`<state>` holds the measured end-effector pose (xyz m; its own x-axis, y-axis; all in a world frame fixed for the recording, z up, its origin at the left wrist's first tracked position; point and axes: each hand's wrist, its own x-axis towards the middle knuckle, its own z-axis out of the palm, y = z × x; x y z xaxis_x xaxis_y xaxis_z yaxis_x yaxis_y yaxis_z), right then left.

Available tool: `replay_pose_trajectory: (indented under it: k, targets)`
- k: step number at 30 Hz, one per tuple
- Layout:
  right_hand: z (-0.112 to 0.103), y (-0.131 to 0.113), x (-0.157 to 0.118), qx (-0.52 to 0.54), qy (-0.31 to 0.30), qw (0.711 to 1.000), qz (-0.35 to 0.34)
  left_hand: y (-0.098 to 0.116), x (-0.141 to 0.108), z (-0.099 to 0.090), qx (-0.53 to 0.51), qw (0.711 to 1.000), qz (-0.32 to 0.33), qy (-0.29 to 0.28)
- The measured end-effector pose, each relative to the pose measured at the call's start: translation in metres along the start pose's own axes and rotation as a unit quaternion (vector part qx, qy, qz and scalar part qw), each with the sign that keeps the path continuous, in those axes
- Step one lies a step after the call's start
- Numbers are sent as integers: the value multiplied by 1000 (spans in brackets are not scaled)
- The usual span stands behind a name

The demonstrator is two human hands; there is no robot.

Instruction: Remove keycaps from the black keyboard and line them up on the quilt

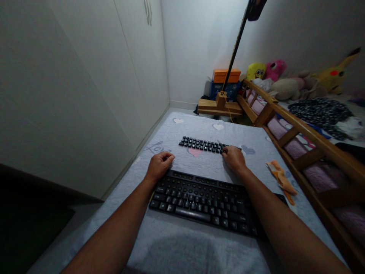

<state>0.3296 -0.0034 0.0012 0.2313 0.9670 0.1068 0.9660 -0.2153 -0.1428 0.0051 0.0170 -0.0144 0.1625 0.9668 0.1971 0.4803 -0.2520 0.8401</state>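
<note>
A black keyboard [196,203] lies on the bed in front of me, its upper rows bare of keycaps and its lower rows still capped. Beyond it, loose black keycaps [201,144] stand in neat rows on the sheet. My right hand [234,158] is at the right part of these rows, fingers pinched on a dark keycap; the hand covers some of the others. Curled at the keyboard's upper left corner is my left hand [160,166], thumb and fingers together; whatever is inside them is hidden. A thin, small sliver [219,141] shows by the rows.
An orange cloth strip [281,182] lies on the patterned sheet [173,228] to the right. A wooden bed rail [302,125] runs along the right side, with plush toys behind it. White wardrobe doors [85,76] rise at left. A wooden-based stand [219,104] is beyond the bed.
</note>
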Motion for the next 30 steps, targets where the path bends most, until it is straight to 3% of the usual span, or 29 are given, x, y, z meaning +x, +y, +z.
replay_pose_trajectory:
  k: [30]
  targets:
    - [2, 0, -3, 6, 34, 999, 2, -7, 1, 1, 4, 1000, 5, -10]
